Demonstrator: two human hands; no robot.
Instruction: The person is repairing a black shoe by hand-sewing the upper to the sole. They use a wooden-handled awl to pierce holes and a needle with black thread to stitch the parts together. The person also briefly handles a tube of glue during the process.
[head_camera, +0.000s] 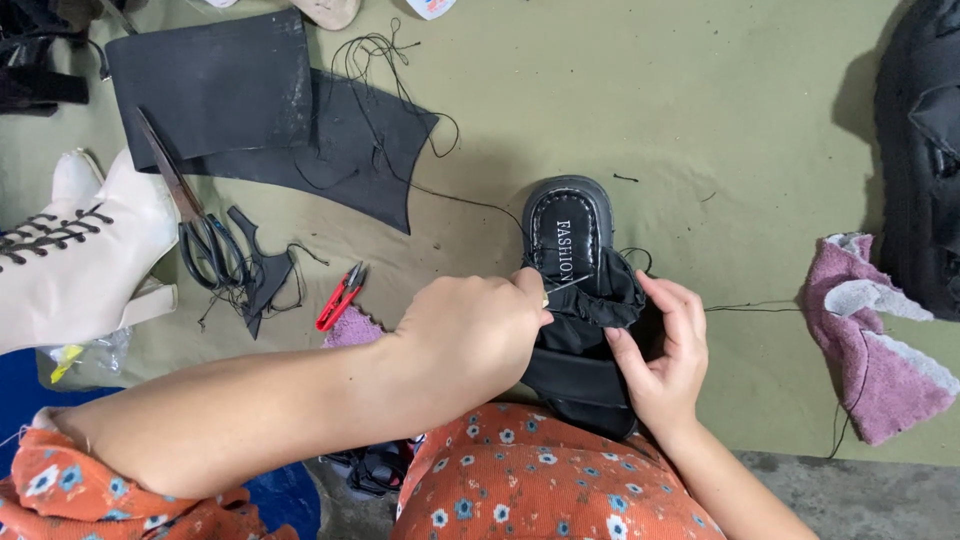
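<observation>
On the olive-green work surface (620, 90), just ahead of the person's knee, a black platform sandal (572, 232) lies toe away, its ruched black strap (600, 298) bunched across the middle. Left hand (470, 335) is clenched around a thin needle (566, 285), pinched at thumb and forefinger, tip aimed at the strap edge. Right hand (665, 355) grips the strap and the sandal's far side, fingers curled underneath, steadying it.

Doing this stitch well, by my read: keep the right hand pressing the strap flat against the footbed edge, push the needle straight rather than at a slant, draw the black thread (470, 205) taut without puckering, keep fingertips out of the needle's path.

Sandal sits between both hands, touching each; the strap is directly under the left fingertips. Thread trails up-left toward the black material sheets (215, 85). Scissors (195, 225) and red snips (340, 296) lie well left; a pink rag (880, 350) sits apart on the right; a cream lace-up boot (85, 250) is far left.
</observation>
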